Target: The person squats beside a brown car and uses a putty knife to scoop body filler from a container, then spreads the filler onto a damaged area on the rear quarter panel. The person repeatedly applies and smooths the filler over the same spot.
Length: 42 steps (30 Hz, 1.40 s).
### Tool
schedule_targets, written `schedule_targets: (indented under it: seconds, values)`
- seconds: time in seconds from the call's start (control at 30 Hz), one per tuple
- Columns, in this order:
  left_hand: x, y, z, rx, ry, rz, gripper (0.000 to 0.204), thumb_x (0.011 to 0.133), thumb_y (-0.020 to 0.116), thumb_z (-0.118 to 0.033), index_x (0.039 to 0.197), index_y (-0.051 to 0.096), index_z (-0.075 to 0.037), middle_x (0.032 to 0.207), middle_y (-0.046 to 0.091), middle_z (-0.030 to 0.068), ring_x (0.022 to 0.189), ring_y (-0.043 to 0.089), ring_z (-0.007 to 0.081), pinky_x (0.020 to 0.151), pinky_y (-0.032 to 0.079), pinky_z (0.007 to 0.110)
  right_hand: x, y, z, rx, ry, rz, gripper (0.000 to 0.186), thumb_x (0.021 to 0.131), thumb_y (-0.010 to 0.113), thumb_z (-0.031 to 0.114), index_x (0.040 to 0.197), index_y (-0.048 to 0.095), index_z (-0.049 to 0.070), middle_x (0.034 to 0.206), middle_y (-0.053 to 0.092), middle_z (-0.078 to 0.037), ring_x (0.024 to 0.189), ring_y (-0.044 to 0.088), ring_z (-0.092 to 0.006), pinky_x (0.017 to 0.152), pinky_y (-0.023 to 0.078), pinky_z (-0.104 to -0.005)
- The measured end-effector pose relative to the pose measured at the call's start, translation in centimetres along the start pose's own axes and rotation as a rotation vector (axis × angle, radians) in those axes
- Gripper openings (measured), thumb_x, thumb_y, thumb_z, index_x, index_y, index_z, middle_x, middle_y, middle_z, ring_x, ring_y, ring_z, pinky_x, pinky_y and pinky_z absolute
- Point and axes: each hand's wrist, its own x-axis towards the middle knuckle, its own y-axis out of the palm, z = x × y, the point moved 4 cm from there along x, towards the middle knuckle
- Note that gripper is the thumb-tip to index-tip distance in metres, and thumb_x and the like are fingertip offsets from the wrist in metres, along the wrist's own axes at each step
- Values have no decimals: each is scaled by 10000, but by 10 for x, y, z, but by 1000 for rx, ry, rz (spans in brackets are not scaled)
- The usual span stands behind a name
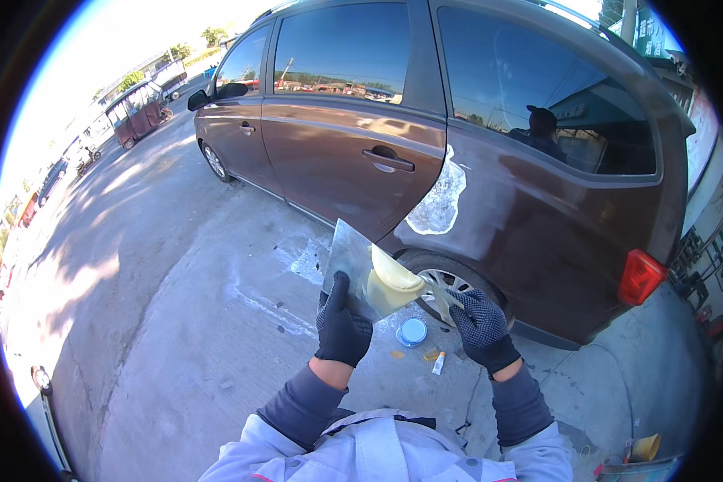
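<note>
My left hand (342, 325), in a dark dotted glove, grips a flat greyish mixing plate (345, 255) by its lower edge, thumb on top. A thick mound of cream-yellow putty (395, 271) lies on the plate, with a thinner smear beside it. My right hand (484, 329), gloved alike, is closed around a putty knife (442, 299) whose blade reaches toward the putty at the plate's right edge. Both hands are in front of a brown car (345, 153). On its rear side panel, behind the rear door, is a bare whitish patch (442, 201) with dull grey sanded paint around it.
On the concrete below my hands stand a blue-lidded tin (412, 332) and a small white-and-orange tube (439, 363). The car's rear wheel (450, 281) is just behind the putty knife. A cable (622, 369) runs over the ground at right, near a yellow cup-like object (645, 447).
</note>
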Motion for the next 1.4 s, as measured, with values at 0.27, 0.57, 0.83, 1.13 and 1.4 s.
schedule_targets:
  seconds: [0.27, 0.57, 0.83, 1.13, 1.4]
  values:
    - [-25, 38, 7, 799, 506, 272, 308, 1064, 531, -84, 1352, 568, 19, 1183, 648, 142, 1045, 634, 241, 927, 506, 342, -6, 57, 55, -83, -203, -379, 412, 880, 678, 29, 1291, 696, 48, 1046, 682, -182, 985, 669, -331, 831, 549, -428]
    - [-24, 44, -6, 114, 289, 139, 302, 1055, 597, -165, 1277, 642, 34, 1167, 690, 105, 1071, 626, 168, 953, 480, 324, -15, 20, 54, -30, -207, -604, 377, 921, 610, -49, 1296, 644, -69, 1131, 656, -227, 976, 637, -377, 895, 513, -441]
    - [-37, 57, 4, 598, 490, 338, 291, 1023, 571, -60, 1282, 657, 43, 1293, 639, 162, 1221, 583, 275, 1062, 427, 392, -24, 60, 54, 39, -203, -337, 425, 870, 682, -25, 1295, 672, -16, 1037, 662, -195, 934, 647, -362, 863, 523, -431]
    - [-2, 26, 2, -363, -286, 257, 282, 1057, 583, -185, 1311, 590, -61, 1233, 663, 89, 1146, 648, 199, 999, 527, 344, -18, -2, 0, 164, 84, -814, 344, 906, 637, -40, 1245, 686, -5, 1045, 669, -214, 962, 664, -378, 834, 546, -412]
    - [5, -2, 11, -138, -117, 233, 259, 1057, 578, -177, 1276, 596, -39, 1220, 672, 85, 1148, 647, 221, 1028, 513, 377, -12, 22, 7, 264, -54, -80, 238, 944, 665, 33, 1172, 718, -10, 983, 707, -213, 878, 697, -368, 813, 544, -397]
